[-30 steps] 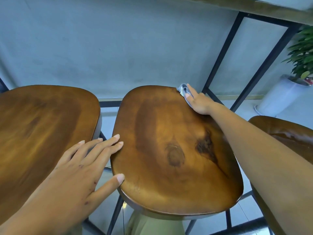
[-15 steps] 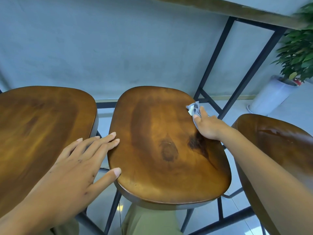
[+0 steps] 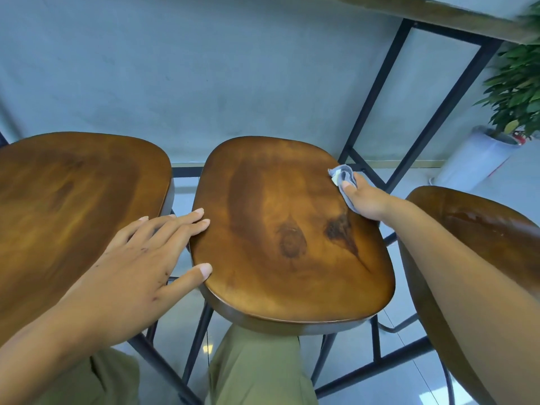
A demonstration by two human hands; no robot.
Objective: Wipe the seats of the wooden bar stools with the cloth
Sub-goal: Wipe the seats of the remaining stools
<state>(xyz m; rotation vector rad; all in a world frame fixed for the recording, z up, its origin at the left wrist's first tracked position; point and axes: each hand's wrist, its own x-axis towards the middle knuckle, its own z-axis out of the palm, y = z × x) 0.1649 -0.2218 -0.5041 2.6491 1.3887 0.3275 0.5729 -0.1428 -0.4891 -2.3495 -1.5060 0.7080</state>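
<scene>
**Cloth at the far right edge of the middle seat**

The grey cloth point(image 3: 342, 182) is pressed onto the far right rim of the middle stool seat point(image 3: 280, 229) by the right hand point(image 3: 366, 198), whose fingers are laid over it; whether it is gripped underneath cannot be told. The left hand point(image 3: 137, 258) is spread flat and holds nothing, its fingertips and thumb resting on the seat's left edge as a brace. The left stool seat point(image 3: 73, 200) and the right stool seat point(image 3: 479, 229) stand just beside.

Risks, as judged: with part of the cloth overhanging the rim, it could be pushed off and dropped to the floor point(image 3: 356, 349). The near half could be left unwiped. If the bracing pressure is eased, the stool may be shifted or tilted.
</scene>
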